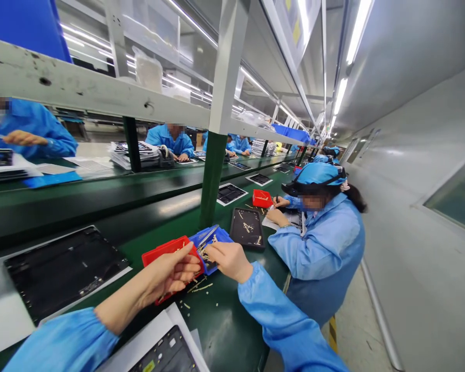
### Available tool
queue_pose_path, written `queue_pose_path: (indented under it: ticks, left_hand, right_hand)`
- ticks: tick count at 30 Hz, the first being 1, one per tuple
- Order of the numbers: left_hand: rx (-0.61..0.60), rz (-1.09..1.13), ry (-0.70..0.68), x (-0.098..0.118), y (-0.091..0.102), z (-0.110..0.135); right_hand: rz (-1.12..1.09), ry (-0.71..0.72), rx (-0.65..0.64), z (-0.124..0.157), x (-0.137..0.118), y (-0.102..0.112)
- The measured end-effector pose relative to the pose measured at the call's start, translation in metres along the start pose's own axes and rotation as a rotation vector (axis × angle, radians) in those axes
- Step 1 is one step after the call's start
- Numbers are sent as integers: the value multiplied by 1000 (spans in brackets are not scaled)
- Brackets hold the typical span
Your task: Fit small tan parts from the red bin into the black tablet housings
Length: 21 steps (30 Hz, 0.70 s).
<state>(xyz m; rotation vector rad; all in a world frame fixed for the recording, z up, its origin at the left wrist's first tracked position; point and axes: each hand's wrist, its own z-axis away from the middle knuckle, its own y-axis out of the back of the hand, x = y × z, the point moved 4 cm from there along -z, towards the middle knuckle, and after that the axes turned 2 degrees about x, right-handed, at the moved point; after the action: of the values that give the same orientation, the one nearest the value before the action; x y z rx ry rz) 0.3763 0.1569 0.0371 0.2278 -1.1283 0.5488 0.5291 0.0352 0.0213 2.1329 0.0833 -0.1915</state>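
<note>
My left hand (172,271) hovers over the red bin (155,254), palm turned inward, fingers loosely bent and apart with nothing seen in them. Beside it, my right hand (229,258) reaches into the blue bin (223,235), which holds several small pale strips (201,253). Its fingertips are pinched together; whatever they hold is hidden. Tweezers (208,235) lie across the blue bin. Loose strips (201,287) are scattered on the green bench in front of the bins. A black panel (160,356) with small parts rests on white sheets close to my body.
Another black panel (65,271) lies on white paper at left. A dark tray (248,227) with pale strips stands beyond the blue bin. A co-worker (318,248) sits at right near another red bin (262,198). A green-and-white post (213,175) rises behind the bins.
</note>
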Motion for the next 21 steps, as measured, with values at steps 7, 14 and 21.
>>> queue_pose_path:
  ticks: [7,14,21]
  left_hand:
    - [-107,54,16,-12,-1,2]
    - [21,-34,-129,-23,19,5]
    - [174,-167,-249,-22,24,8]
  right_hand:
    - [73,285,223,10,-20,-2]
    - [-166,55,241,1,-38,-13]
    - [-196,24,203,-6,-51,-17]
